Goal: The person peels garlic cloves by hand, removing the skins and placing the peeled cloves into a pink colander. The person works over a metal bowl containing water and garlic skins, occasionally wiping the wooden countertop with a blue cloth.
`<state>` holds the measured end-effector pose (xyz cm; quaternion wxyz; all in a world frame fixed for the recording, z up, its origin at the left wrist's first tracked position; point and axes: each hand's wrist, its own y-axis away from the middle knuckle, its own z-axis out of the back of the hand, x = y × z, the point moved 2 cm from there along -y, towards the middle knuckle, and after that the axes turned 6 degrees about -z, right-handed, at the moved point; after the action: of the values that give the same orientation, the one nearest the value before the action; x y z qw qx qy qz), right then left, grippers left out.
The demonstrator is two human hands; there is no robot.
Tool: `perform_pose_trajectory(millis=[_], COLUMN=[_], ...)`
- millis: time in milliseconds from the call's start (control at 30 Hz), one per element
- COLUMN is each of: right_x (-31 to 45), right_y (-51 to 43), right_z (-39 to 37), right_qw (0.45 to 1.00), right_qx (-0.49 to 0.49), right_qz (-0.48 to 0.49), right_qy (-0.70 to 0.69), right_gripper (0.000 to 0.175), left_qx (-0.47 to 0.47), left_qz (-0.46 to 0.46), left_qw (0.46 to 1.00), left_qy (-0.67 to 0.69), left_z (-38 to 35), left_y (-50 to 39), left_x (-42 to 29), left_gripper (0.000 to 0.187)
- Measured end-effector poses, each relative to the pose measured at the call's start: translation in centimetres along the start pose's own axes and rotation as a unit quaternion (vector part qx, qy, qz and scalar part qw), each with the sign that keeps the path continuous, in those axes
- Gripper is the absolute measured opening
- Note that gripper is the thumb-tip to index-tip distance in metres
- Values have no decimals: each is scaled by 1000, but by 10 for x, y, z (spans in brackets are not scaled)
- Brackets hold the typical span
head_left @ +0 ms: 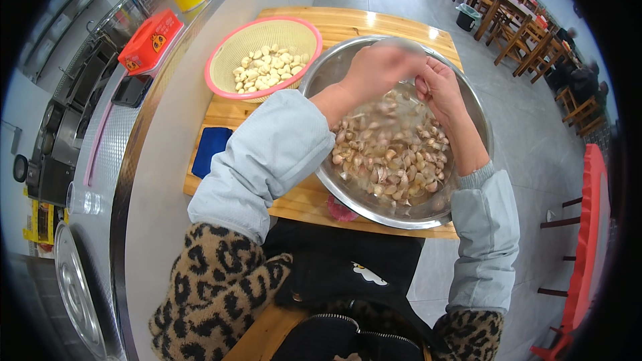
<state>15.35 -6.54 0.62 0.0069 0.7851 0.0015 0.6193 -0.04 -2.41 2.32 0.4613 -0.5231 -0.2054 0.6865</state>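
Over the far part of a large steel bowl (331,188), my left hand (378,67) is blurred and reaches to my right hand (439,85), the two close together. The fingers of my right hand are curled; whether anything is between them is hidden. Beneath both hands, unpeeled garlic cloves (401,165) with loose skins lie in water in the bowl. To the left of the bowl stands a yellow plastic basket with a pink rim (213,77), holding peeled garlic cloves (271,70).
The bowl and basket stand on a wooden table (296,203). A folded blue cloth (211,152) lies on its left side, and a pink item (342,209) is partly under the bowl. Along the left runs a metal counter with a red tissue box (150,42) and a phone (132,91).
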Motion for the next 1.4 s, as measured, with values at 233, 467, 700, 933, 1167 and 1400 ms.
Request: perform_pose_trajectory(millis=[233, 467, 700, 933, 1167, 1400], right_x=[6, 6, 8, 5, 3, 3], right_y=[3, 8, 7, 5, -1, 2], right_z=[0, -7, -7, -5, 12, 8], right_qw=[992, 999, 991, 1000, 988, 986], right_qx=[96, 32, 24, 15, -22, -45], right_qz=[-67, -32, 6, -20, -114, -132], right_qy=[-36, 15, 128, 9, -98, -94], right_gripper=[14, 15, 18, 19, 34, 29], left_qx=[-7, 4, -68, -217, -84, -90], left_qz=[-77, 91, 152, 253, 361, 440], left_qw=[977, 995, 984, 876, 809, 724], left_qy=[-201, 41, 67, 348, 455, 524], left_z=[9, 10, 11, 16, 17, 15], left_y=[-2, -4, -2, -3, -2, -1], left_x=[-4, -4, 11, 35, 33, 31], left_gripper=[25, 27, 34, 5, 3, 10])
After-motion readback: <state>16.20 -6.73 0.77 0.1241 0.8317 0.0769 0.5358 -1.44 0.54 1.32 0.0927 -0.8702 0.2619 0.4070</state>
